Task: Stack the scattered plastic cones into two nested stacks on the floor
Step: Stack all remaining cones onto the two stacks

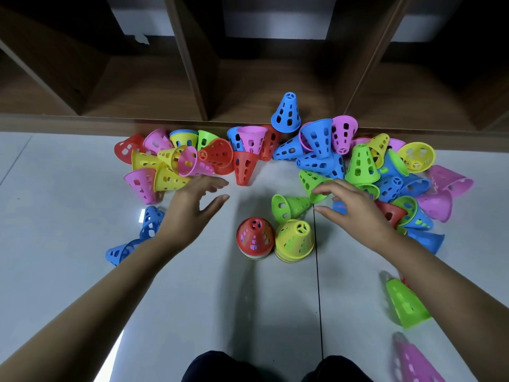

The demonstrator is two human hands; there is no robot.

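Since the red-topped stack (254, 238) and yellow-topped stack (294, 239) stand side by side mid-floor (55, 205), with loose cones (319, 139) heaped along its far edge, each hand can feed one. The left hand (192, 208) and right hand (355, 208) are spread, fingers gripping nothing, the right reaching a green cone (308, 177).

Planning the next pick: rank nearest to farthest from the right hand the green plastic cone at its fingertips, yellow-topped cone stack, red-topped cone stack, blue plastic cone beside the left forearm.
1. Green plastic cone, at the right hand.
2. Yellow-topped cone stack, nearer the person.
3. Red-topped cone stack, left of yellow.
4. Blue plastic cone, far left.
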